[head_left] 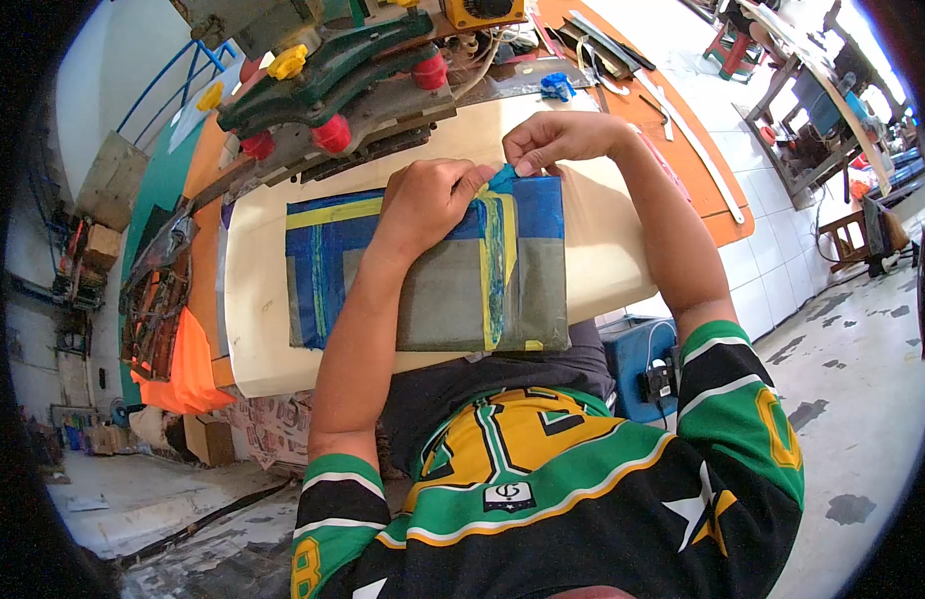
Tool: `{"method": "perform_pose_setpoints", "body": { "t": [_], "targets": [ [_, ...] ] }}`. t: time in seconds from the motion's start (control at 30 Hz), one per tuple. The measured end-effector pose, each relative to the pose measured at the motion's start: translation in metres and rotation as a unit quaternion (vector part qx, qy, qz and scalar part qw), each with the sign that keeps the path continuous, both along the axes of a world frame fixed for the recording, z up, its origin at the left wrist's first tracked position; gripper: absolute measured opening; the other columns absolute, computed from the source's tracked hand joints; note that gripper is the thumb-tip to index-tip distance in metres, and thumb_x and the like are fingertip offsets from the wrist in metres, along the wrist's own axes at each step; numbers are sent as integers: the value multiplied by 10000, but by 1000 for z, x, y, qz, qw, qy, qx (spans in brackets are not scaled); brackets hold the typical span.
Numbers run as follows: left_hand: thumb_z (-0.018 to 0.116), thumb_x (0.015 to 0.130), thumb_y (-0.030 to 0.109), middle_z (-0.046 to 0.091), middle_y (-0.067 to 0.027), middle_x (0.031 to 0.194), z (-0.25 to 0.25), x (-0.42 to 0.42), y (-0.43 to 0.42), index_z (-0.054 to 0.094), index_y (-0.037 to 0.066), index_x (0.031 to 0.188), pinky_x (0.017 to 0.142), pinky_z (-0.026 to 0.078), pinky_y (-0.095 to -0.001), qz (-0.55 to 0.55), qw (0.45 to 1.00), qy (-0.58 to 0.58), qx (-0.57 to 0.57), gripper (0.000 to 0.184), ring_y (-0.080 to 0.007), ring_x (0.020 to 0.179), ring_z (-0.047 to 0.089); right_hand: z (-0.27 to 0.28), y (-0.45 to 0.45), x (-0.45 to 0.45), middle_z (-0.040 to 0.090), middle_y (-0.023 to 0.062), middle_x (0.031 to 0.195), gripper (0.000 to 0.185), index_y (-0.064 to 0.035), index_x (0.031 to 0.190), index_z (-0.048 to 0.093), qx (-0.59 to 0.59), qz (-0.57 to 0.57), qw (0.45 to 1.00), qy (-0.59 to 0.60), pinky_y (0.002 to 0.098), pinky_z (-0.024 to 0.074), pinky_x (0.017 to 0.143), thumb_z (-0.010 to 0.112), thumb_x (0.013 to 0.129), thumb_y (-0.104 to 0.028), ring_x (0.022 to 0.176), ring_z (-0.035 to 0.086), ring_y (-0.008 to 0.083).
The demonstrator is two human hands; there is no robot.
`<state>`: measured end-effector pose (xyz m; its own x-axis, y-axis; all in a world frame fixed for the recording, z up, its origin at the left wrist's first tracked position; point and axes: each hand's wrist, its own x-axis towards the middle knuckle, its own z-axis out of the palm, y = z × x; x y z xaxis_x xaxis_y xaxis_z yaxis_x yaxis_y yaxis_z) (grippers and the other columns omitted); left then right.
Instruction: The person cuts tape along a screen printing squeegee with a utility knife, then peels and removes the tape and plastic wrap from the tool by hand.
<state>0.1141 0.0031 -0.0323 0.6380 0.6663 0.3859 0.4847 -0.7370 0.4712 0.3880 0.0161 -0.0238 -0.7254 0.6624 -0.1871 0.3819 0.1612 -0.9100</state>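
A flat rectangular panel (438,299), grey with blue and yellow tape strips, lies on a cream board (258,299) in front of the body. Near the panel's top edge my left hand (433,200) rests, its thumb and fingers closed at a small piece of blue tape (502,180). My right hand (557,140) pinches the same blue piece from the other side, just above the panel's upper right part. The two hands are close together, with the blue piece between their fingertips.
A green metal frame (313,95) with red feet and yellow knobs stands beyond the board. Crumpled blue material (557,87) lies at the back. Strips and tools lie on the orange table (697,190) at right. Orange cloth (183,364) hangs at left; a blue box (637,364) stands at lower right.
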Motion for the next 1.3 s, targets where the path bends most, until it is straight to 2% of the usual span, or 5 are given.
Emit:
{"method": "perform_pose_setpoints", "body": {
  "t": [0.2,0.6,0.83,1.13,1.3],
  "targets": [
    [692,931,541,709,-211,767,-2,-1,4,781,44,879,695,548,-457,-29,999,-12,5,508,-391,760,714,-12,6,-4,564,-62,810,260,-75,956,624,11,11,1000,15,271,473,689,661,1031,-321,796,558,73],
    [721,915,492,722,-216,808,3,2,-3,789,38,950,731,547,-459,2,1000,-19,-11,460,-387,782,717,-13,1,-37,661,15,786,233,-17,979,610,314,-85,945,29,294,521,634,603,1067,-233,712,642,115],
    [713,957,281,711,-211,800,-6,5,-3,774,13,934,664,524,-442,3,996,-79,47,276,-379,732,707,3,-2,-18,705,24,780,292,-24,1010,688,107,-96,990,13,270,531,618,605,1065,-298,710,679,104],
    [707,962,265,674,-194,719,-9,8,-3,745,13,849,600,487,-450,41,984,-121,121,279,-376,640,665,-6,-3,-6,732,42,814,414,23,1027,727,62,1,998,32,257,538,573,691,998,-388,708,695,109],
    [686,967,283,674,-176,673,-8,9,-2,750,53,797,574,499,-466,77,981,-121,128,293,-377,607,668,9,-14,-16,702,50,707,355,22,970,680,-89,46,993,-67,251,537,520,726,976,-330,564,686,127]
  ]
}}
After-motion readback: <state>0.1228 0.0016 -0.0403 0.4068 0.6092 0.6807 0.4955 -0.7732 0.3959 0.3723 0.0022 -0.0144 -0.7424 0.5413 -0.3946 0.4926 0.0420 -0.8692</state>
